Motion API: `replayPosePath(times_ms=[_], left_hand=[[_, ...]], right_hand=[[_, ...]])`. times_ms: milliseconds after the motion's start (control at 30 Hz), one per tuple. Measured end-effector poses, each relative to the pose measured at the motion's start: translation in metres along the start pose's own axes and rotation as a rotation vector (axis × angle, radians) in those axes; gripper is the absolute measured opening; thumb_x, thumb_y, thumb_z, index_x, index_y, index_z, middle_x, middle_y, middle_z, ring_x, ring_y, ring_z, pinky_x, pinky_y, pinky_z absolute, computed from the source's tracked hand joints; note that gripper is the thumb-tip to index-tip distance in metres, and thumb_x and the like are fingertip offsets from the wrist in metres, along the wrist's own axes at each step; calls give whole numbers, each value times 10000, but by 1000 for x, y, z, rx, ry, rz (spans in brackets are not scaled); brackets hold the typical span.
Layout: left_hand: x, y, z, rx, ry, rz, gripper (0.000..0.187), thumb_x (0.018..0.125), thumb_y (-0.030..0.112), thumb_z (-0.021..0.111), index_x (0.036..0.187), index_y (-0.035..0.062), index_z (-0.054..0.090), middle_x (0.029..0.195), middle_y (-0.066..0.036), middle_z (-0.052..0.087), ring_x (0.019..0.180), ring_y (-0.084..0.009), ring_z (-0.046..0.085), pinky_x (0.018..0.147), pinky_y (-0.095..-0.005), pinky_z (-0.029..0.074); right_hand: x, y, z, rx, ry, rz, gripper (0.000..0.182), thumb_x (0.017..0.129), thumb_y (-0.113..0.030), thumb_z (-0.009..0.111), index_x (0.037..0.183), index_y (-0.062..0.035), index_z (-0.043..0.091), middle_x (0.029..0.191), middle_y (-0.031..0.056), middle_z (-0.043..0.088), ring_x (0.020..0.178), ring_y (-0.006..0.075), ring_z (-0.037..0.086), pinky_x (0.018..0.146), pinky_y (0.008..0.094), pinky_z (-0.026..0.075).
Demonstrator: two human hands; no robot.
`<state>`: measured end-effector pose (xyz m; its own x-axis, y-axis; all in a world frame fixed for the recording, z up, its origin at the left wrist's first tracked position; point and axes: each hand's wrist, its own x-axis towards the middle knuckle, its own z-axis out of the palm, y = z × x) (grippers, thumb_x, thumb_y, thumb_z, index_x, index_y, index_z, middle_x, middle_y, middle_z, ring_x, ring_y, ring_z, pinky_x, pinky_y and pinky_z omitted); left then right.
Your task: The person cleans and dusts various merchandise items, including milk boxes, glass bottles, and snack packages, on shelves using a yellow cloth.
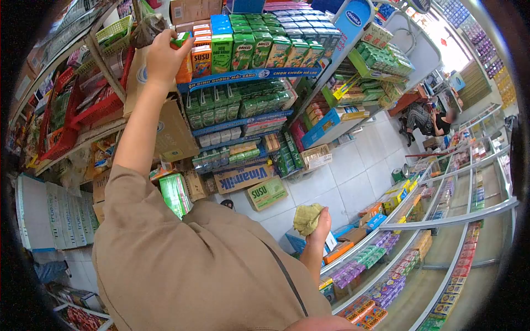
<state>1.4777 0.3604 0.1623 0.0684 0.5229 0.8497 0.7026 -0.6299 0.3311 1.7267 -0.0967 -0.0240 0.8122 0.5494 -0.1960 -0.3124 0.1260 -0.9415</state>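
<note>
My left hand (pixel 163 55) is up at about eleven o'clock, arm stretched to the top shelf (pixel 248 76) of the drink rack. Its fingers are closed around a small green carton (pixel 181 38), which sits at the left end of the top row, touching an orange carton (pixel 185 69) just below it. To the three o'clock side of that hand runs a line of upright cartons: an orange-and-yellow one marked SUSU (pixel 201 59), then green milk cartons (pixel 222 52) and a long row of green Milo cartons (pixel 276 51).

My right hand (pixel 319 225) is low, near five o'clock from centre, well apart from the carton. It is clenched on a crumpled olive-green cloth (pixel 307 218), which bulges out at the hand's nine o'clock side.

Below the top shelf, lower shelves hold more green packs (pixel 237 102). On the tiled floor (pixel 353 176) at six o'clock from the rack stand cardboard boxes, one marked Vinamilk (pixel 243 177) and one marked SUSU (pixel 266 193). Red baskets (pixel 88 105) sit at nine o'clock. A glass display counter (pixel 441 220) with small boxes runs along four o'clock. Another person (pixel 428 118) sits far off at two o'clock.
</note>
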Motion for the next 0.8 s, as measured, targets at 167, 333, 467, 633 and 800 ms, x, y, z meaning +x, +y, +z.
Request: replayPosePath(times_ms=[167, 333, 467, 633, 800], left_hand=[[-4, -12, 11, -22, 148, 139, 379, 752, 375, 696, 873, 31, 594, 799, -125, 581, 725, -303, 589, 632, -396, 477], [1, -16, 17, 92, 99, 116, 375, 774, 394, 679, 878, 42, 600, 809, -130, 587, 713, -304, 591, 623, -393, 477], [-21, -6, 17, 43, 49, -1, 389, 775, 401, 681, 883, 43, 573, 809, -123, 588, 699, -302, 585, 620, -400, 467], [-44, -5, 13, 85, 143, 122, 448, 743, 355, 715, 1045, 61, 564, 1058, -145, 528, 930, -338, 546, 760, -420, 461], [-60, 50, 9, -37, 7, 424, 574, 743, 168, 667, 1271, 85, 459, 1303, -156, 392, 1265, -373, 329, 1035, -445, 307]], right_hand=[[-4, 1, -5, -23, -20, 1, 405, 956, -388, 426, 952, 3, 534, 847, 105, 602, 727, 201, 616, 647, 335, 518], [-21, -6, -23, -25, -9, 22, 404, 951, -371, 449, 961, 20, 553, 854, 95, 617, 736, 171, 614, 670, 302, 509], [-34, -5, -38, -20, 25, 14, 395, 952, -365, 449, 958, 14, 558, 855, 93, 618, 742, 173, 615, 681, 299, 510], [-47, 5, -49, 10, 50, 81, 371, 950, -348, 461, 959, 9, 563, 861, 85, 620, 744, 167, 614, 681, 296, 508], [-53, 8, -72, 49, 24, 96, 352, 959, -316, 446, 992, 16, 558, 889, 84, 622, 777, 160, 608, 714, 281, 498]])
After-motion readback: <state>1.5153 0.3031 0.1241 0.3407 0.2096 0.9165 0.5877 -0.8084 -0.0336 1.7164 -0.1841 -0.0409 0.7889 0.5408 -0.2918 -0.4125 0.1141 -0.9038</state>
